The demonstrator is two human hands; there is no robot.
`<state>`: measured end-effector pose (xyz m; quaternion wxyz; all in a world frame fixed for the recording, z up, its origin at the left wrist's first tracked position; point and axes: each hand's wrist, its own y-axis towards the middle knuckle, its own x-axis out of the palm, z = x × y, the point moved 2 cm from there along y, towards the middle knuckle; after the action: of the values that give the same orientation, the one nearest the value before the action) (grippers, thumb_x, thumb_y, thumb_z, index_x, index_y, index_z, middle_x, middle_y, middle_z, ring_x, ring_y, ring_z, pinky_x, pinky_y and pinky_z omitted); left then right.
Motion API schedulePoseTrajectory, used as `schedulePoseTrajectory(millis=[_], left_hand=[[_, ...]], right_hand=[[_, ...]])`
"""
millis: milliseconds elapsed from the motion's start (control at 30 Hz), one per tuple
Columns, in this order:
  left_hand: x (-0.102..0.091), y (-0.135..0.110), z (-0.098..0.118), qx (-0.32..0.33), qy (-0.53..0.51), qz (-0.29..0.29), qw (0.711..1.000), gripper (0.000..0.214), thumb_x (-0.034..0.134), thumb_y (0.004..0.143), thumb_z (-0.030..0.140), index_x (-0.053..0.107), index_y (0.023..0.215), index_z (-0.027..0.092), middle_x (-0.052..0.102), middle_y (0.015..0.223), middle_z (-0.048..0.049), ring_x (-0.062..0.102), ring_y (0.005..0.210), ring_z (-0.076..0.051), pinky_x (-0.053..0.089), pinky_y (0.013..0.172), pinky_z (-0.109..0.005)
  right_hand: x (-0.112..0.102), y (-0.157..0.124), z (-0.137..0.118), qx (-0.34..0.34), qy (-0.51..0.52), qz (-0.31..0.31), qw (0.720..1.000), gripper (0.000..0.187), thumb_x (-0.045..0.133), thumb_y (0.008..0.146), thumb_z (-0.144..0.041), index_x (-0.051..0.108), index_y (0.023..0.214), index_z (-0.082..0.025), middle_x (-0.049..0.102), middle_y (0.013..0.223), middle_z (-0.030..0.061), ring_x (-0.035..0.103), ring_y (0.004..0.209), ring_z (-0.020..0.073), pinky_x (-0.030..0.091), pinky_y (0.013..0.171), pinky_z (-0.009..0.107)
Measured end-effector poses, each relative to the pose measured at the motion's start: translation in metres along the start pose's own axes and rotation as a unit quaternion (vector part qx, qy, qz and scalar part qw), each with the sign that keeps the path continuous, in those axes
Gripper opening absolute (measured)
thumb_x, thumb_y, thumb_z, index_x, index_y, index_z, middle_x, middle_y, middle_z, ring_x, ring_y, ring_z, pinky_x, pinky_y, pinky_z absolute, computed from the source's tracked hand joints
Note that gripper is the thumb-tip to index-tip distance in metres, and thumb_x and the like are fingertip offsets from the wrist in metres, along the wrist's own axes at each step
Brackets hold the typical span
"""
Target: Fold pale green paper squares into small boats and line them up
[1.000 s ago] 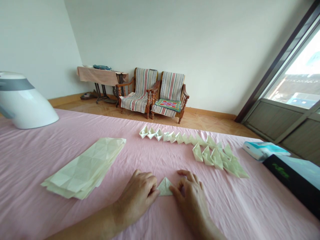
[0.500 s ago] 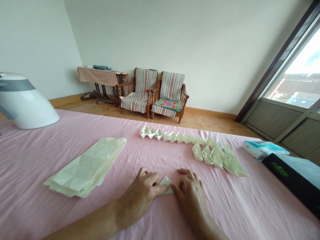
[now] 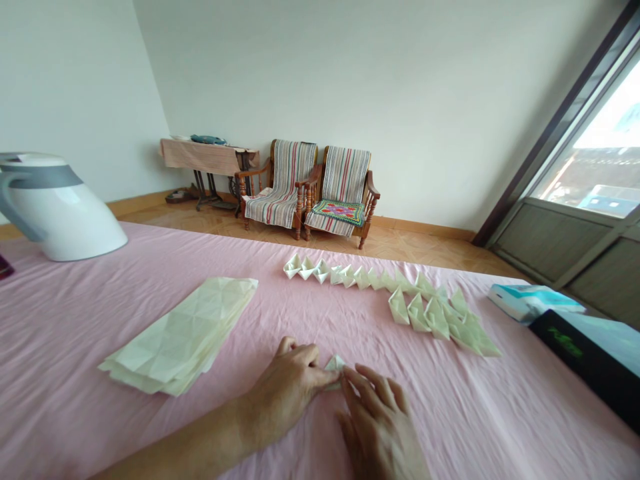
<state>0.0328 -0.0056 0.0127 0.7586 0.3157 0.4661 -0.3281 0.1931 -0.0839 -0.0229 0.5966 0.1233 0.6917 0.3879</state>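
Note:
A small pale folded paper (image 3: 335, 364) lies on the pink cloth, peak pointing away from me, its lower part largely hidden by my fingers. From the left, my left hand (image 3: 295, 373) presses it down with the thumb and curled fingers. My right hand (image 3: 381, 413) rests at the paper's right corner, fingers stretched forward and the foremost fingertips touching it. Beyond my hands, a row of folded paper pieces (image 3: 361, 277) curves to the right, with several more folded pieces (image 3: 419, 313) in front. To the left lies a stack of creased paper sheets (image 3: 183, 337).
The pink tablecloth (image 3: 280, 313) covers the surface. A white kettle (image 3: 83, 217) stands at the far left. On the right are a tissue pack (image 3: 533, 300) and a black box (image 3: 575, 353). Two wooden armchairs (image 3: 313, 190) stand beyond the table.
My right hand has shifted its grip: the thumb has come off the paper, and the fingers now stretch over its right corner. My left hand keeps pressing. The view has shifted slightly.

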Motion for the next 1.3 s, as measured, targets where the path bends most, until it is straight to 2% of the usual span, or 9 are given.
schedulePoseTrajectory(millis=[100,267,467,733,800,900,1033,1200,1300], left_hand=[[0.000,0.000,0.000,0.000,-0.003,-0.002,1.000,0.024,0.046,0.101,0.030,0.070,0.103,0.035,0.053,0.079,0.0020,0.049,0.076,-0.015,0.026,0.074,-0.031],[-0.001,-0.001,0.000,-0.015,0.012,-0.014,1.000,0.022,0.049,0.100,0.030,0.070,0.103,0.034,0.053,0.080,0.0006,0.048,0.078,-0.017,0.026,0.074,-0.031],[0.000,-0.003,-0.008,-0.019,0.011,-0.002,1.000,0.021,0.055,0.097,0.034,0.067,0.113,0.040,0.054,0.083,-0.0006,0.049,0.084,-0.018,0.026,0.076,-0.031],[-0.005,-0.003,-0.011,-0.031,-0.022,-0.016,0.999,0.030,0.065,0.091,0.027,0.065,0.118,0.041,0.057,0.086,-0.0002,0.052,0.088,-0.018,0.029,0.079,-0.031],[-0.009,-0.002,-0.010,-0.043,-0.035,-0.033,0.998,0.035,0.067,0.089,0.021,0.064,0.119,0.040,0.057,0.085,0.0004,0.052,0.088,-0.018,0.030,0.080,-0.032],[-0.013,-0.002,-0.010,-0.053,-0.057,-0.039,0.996,0.037,0.064,0.088,0.017,0.065,0.118,0.038,0.056,0.082,0.0006,0.052,0.085,-0.017,0.032,0.080,-0.030],[-0.013,-0.003,-0.013,-0.044,-0.075,-0.030,0.996,0.035,0.060,0.089,0.017,0.066,0.117,0.036,0.055,0.080,0.0001,0.053,0.084,-0.017,0.034,0.079,-0.029],[-0.011,-0.003,-0.017,-0.042,-0.077,-0.033,0.996,0.038,0.059,0.087,0.014,0.067,0.117,0.036,0.056,0.080,0.0003,0.054,0.083,-0.017,0.033,0.079,-0.029],[-0.011,-0.003,-0.017,-0.046,-0.076,-0.028,0.996,0.036,0.060,0.087,0.015,0.068,0.115,0.035,0.057,0.080,0.0005,0.054,0.082,-0.016,0.033,0.080,-0.030]], right_hand=[[0.004,-0.004,0.001,-0.023,-0.052,-0.034,0.998,0.032,0.056,0.088,-0.025,0.062,0.119,-0.022,0.065,0.123,0.0002,0.060,0.109,0.0220,0.042,0.084,0.035],[0.011,-0.016,0.006,0.029,-0.088,-0.061,0.994,0.027,0.053,0.088,-0.030,0.066,0.111,-0.023,0.062,0.127,0.0037,0.055,0.118,0.0261,0.039,0.090,0.040],[0.005,-0.014,0.013,-0.034,-0.138,-0.058,0.988,0.031,0.054,0.088,-0.038,0.069,0.108,-0.020,0.067,0.118,0.0075,0.063,0.106,0.0245,0.042,0.082,0.039],[0.005,-0.014,0.015,-0.031,-0.150,-0.053,0.987,0.032,0.054,0.089,-0.038,0.070,0.106,-0.017,0.071,0.108,0.0116,0.066,0.097,0.0254,0.044,0.079,0.038],[0.008,-0.014,0.010,-0.012,-0.132,-0.041,0.990,0.032,0.050,0.091,-0.036,0.070,0.105,-0.017,0.071,0.107,0.0122,0.067,0.095,0.0257,0.044,0.078,0.039],[0.010,-0.013,0.007,0.111,-0.110,0.013,0.988,0.042,0.032,0.094,-0.029,0.072,0.100,-0.014,0.071,0.106,0.0167,0.066,0.095,0.0306,0.042,0.082,0.047],[0.005,-0.008,0.008,0.016,-0.118,-0.038,0.992,0.029,0.049,0.089,-0.031,0.071,0.100,-0.015,0.072,0.105,0.0119,0.068,0.090,0.0253,0.045,0.079,0.039],[-0.008,0.001,0.010,-0.030,-0.104,-0.023,0.994,0.025,0.054,0.087,-0.024,0.067,0.107,-0.016,0.068,0.117,0.0086,0.062,0.107,0.0240,0.039,0.091,0.038],[-0.006,0.005,0.004,-0.029,-0.051,-0.009,0.998,0.023,0.051,0.089,-0.023,0.067,0.105,-0.019,0.071,0.110,0.0037,0.065,0.100,0.0200,0.037,0.093,0.036]])
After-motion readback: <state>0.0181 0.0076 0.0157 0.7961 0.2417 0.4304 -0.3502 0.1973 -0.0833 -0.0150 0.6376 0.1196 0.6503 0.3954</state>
